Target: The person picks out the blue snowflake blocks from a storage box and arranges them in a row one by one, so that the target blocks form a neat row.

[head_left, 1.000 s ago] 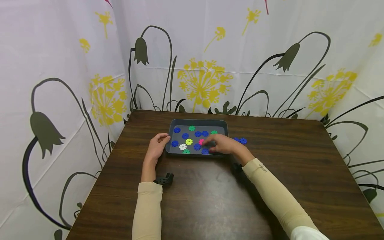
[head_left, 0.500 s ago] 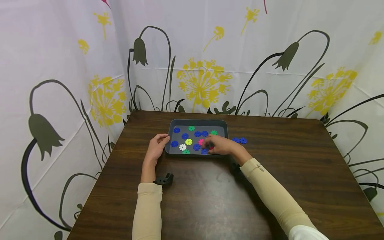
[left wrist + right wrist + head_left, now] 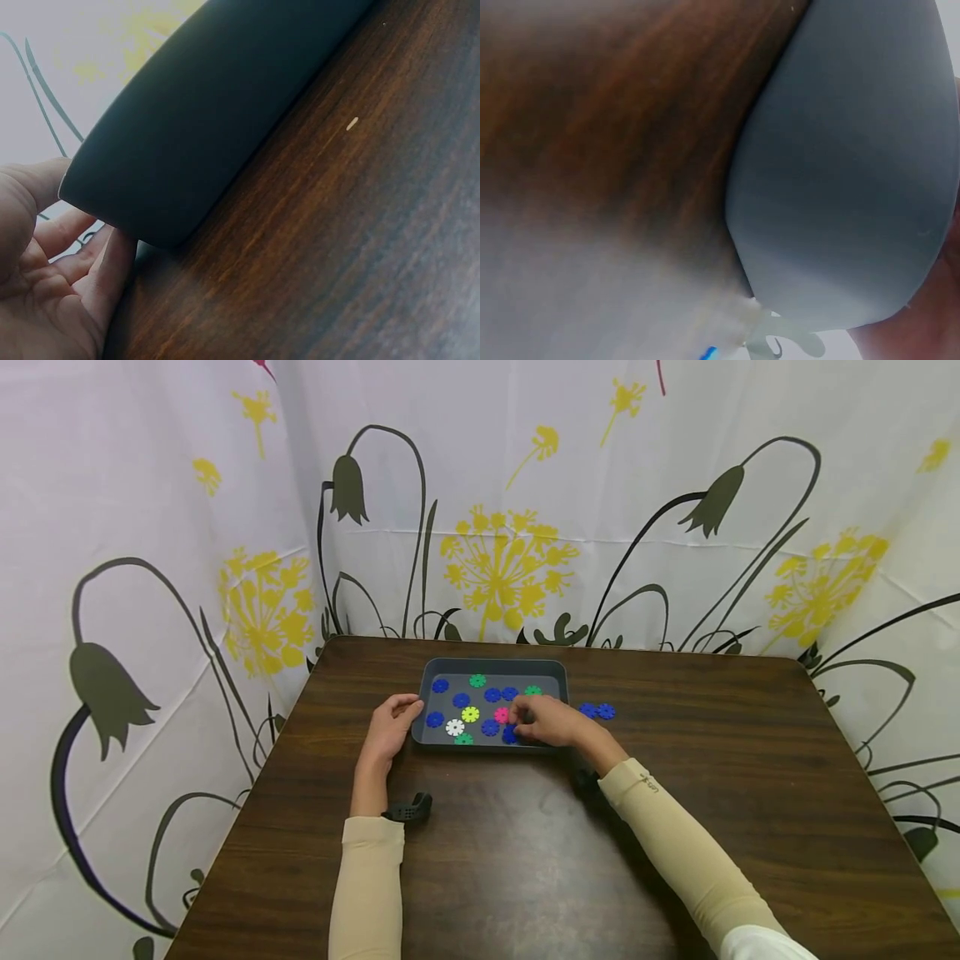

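A dark grey tray holds several flat notched plastic discs in blue, green, yellow, white and pink. My left hand grips the tray's left end; in the left wrist view its thumb lies at the rim and its fingers reach under the end. Over the tray's near right part, my right hand has curled fingers and pinches a blue disc by its edge. A pink disc lies just beside those fingertips. In the right wrist view the tray's outer wall hides most of the hand.
Two blue discs lie on the brown wooden table just right of the tray. Behind the table hangs a white flowered curtain. Each forearm wears a beige sleeve, with a black wrist device by the left one.
My right hand's fingers have closed down from a looser spread onto the near blue disc, which has lifted slightly. A red disc glimpsed under that hand is now hidden. The left hand stays put.
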Motion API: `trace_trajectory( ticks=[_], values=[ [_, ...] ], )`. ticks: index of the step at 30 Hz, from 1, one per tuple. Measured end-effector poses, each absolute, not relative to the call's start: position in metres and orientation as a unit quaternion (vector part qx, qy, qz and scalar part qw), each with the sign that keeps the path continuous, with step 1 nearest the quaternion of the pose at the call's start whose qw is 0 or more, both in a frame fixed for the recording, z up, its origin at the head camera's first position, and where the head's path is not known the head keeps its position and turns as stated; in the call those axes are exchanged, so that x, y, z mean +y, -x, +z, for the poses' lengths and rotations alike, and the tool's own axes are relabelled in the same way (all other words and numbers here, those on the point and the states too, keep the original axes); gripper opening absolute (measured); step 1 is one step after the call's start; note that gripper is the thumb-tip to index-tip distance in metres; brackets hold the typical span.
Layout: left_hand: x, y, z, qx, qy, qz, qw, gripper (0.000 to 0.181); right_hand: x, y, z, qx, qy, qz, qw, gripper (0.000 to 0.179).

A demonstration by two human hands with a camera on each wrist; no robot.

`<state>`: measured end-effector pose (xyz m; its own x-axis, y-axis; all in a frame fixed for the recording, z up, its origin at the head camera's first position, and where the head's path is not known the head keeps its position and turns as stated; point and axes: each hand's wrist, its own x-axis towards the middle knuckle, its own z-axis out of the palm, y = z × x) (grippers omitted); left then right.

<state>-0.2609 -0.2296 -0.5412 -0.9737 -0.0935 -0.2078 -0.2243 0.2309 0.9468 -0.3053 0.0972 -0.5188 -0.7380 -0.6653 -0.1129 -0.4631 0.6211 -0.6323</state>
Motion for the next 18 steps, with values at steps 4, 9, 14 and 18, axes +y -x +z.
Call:
trace_trajectory(
  ticks=[4, 9, 14, 18],
  values=[
    [-0.229, 0.260, -0.542, 0.784, 0.099, 0.611, 0.051, 0.050, 0.098, 0.303, -0.520, 0.887, 0.310, -0.305, 0.159, 0.004],
    [-0.229, 0.260, -0.544, 0.781, 0.108, 0.613, 0.057, 0.048, 0.100, 0.299, -0.523, 0.884, 0.302, -0.323, 0.150, 0.004],
    [-0.229, 0.260, -0.543, 0.780, 0.101, 0.615, 0.047, 0.047, 0.101, 0.297, -0.523, 0.879, 0.302, -0.345, 0.132, 0.005],
    [-0.231, 0.260, -0.543, 0.784, 0.094, 0.612, 0.043, 0.047, 0.102, 0.295, -0.524, 0.876, 0.292, -0.366, 0.112, 0.004]
  ],
)
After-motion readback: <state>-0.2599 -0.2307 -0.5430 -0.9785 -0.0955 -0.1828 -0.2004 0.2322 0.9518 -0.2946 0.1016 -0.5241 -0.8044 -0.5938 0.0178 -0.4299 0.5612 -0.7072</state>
